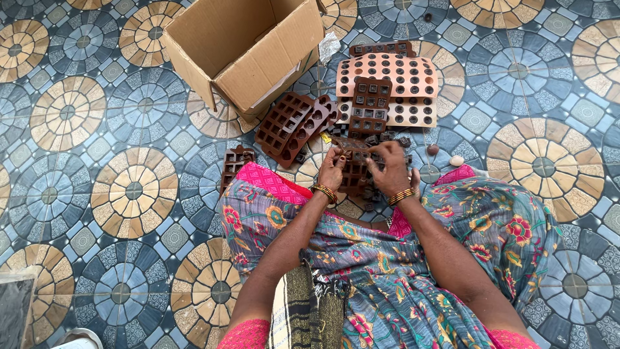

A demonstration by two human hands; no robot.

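I sit on a patterned tile floor with a brown chocolate mould [354, 169] in front of my knees. My left hand [332, 170] pinches its left edge, and my right hand [391, 169] grips its right side, fingers curled over the top. Both wrists wear gold bangles. Small dark chocolate pieces [387, 137] lie loose on the floor just beyond the mould. Whether a piece is between my fingers is hidden.
An open cardboard box [245, 52] stands at the back. Pink and white trays [387, 87] with round cavities lie behind my hands, brown moulds [294, 126] stacked on and beside them. Another brown mould [234, 165] rests by my left knee. Two small round stones [445, 155] lie to the right.
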